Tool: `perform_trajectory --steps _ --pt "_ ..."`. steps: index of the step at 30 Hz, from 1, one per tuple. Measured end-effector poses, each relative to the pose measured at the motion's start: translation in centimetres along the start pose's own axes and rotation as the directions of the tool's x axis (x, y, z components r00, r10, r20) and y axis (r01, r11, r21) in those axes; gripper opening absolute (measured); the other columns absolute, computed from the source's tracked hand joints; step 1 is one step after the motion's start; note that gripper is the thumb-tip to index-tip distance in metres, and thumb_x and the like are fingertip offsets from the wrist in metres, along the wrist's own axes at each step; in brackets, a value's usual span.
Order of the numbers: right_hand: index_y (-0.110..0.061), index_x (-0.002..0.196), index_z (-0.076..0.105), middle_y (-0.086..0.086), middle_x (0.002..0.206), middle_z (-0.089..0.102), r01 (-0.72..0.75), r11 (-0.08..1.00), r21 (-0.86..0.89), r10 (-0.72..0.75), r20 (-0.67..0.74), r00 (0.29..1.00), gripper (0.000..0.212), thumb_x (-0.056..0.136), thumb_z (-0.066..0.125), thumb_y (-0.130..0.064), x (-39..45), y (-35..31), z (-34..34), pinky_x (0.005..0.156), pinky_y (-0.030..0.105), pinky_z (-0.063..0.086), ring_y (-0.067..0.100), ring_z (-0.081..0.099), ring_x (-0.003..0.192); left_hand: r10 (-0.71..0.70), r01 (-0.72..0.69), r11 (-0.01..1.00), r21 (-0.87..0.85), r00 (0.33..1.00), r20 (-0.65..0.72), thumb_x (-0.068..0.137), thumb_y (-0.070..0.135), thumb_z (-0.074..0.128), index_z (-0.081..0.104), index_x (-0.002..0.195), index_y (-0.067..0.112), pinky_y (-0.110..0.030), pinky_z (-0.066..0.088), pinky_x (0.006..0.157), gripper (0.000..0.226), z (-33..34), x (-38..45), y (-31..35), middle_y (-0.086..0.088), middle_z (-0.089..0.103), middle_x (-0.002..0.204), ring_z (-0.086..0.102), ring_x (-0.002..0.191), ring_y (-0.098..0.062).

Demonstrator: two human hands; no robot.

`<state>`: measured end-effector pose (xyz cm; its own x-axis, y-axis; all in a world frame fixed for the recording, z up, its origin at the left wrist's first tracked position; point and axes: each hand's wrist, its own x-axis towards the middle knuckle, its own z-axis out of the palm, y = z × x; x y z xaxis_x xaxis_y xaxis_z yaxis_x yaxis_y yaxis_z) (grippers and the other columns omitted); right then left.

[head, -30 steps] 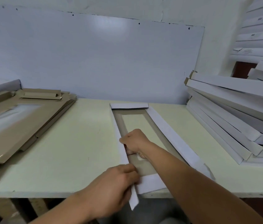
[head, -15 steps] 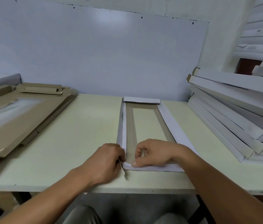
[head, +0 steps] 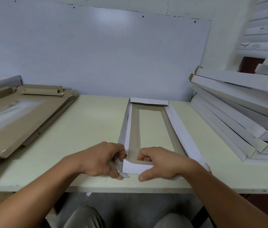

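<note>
Box blank (head: 134, 129) lies flat on the table (head: 88, 129), with its near end between the two sets of fingers.

Left hand (head: 102, 160): fingers curled, pinching the corner tab (head: 118, 162) right against the left end of the near flap (head: 136, 167).

Right hand (head: 161, 163): fingers hooked over the near flap from inside, thumb pressed low on its outer side. The flap stands upright in that grip.

Beyond the left fingertips, the left long flap (head: 125, 129) is partly raised and leaning. Beyond the right knuckles, the right long flap (head: 182, 129) lies flat. I cannot tell whether the far flap (head: 148, 102) stands or lies.

My reading is early stage: the near left corner is being formed and is not yet locked. The right wall and the other three corners are left to do.
</note>
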<state>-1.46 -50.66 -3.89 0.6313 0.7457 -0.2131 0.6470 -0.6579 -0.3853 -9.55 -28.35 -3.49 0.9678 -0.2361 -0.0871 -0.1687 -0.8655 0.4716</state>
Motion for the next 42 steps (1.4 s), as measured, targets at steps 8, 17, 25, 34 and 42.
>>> perform_trajectory --steps 8,17,25,34,42 --pt "-0.023 0.100 0.067 -0.009 0.093 0.058 0.148 0.978 -0.147 -0.179 -0.225 0.958 0.018 0.095 0.056 -0.035 -3.1 0.0 2.2 0.082 0.035 0.047 0.014 0.054 0.090 0.091 -0.070 0.953 -0.296 0.994 0.056 0.081 0.012 0.077 0.068 0.087 0.022 -0.033 0.050 0.099 0.014 -0.5 -0.1 -1.9 0.017 0.070 0.108 0.063 0.111 -0.005" --pt "-0.031 0.128 0.068 -0.007 0.109 0.063 0.226 0.920 -0.320 -0.343 -0.376 0.861 0.045 0.088 0.053 -0.014 -5.0 -0.5 4.3 0.071 0.029 0.046 0.019 0.057 0.096 0.125 -0.106 0.916 -0.387 0.992 0.023 0.085 0.014 0.077 0.071 0.088 0.015 -0.046 0.047 0.102 0.007 -0.1 0.4 -2.7 0.003 0.073 0.103 0.060 0.118 -0.009" --pt "-0.023 0.109 0.075 -0.008 0.092 0.067 0.210 0.907 -0.364 -0.379 -0.492 0.784 0.049 0.063 0.077 -0.006 -5.5 -0.3 6.1 0.063 0.023 0.050 0.017 0.061 0.076 0.150 -0.113 0.879 -0.463 0.988 0.045 0.085 0.012 0.076 0.071 0.090 0.015 -0.038 0.047 0.104 0.008 0.1 0.7 -3.7 0.003 0.071 0.116 0.057 0.123 -0.008" --pt "-0.023 0.126 0.068 -0.002 0.130 0.065 0.125 0.862 -0.491 -0.341 -0.380 0.860 0.052 0.085 0.052 -0.049 -5.5 0.5 8.4 0.087 0.033 0.055 0.021 0.066 0.110 0.136 -0.155 0.874 -0.461 0.988 -0.075 0.087 0.018 0.075 0.070 0.089 0.011 -0.032 0.052 0.092 0.010 1.0 0.7 -3.5 0.003 0.072 0.110 0.064 0.111 -0.016" --pt "-0.032 0.139 0.054 -0.002 0.139 0.059 0.121 0.826 -0.551 -0.324 -0.287 0.902 0.075 0.067 0.073 -0.036 -5.9 1.1 7.9 0.090 0.034 0.055 0.020 0.062 0.117 0.142 -0.175 0.890 -0.420 0.984 -0.109 0.091 0.029 0.071 0.074 0.093 0.017 -0.053 0.048 0.090 0.012 1.1 0.8 -3.1 0.004 0.072 0.107 0.062 0.102 -0.040"
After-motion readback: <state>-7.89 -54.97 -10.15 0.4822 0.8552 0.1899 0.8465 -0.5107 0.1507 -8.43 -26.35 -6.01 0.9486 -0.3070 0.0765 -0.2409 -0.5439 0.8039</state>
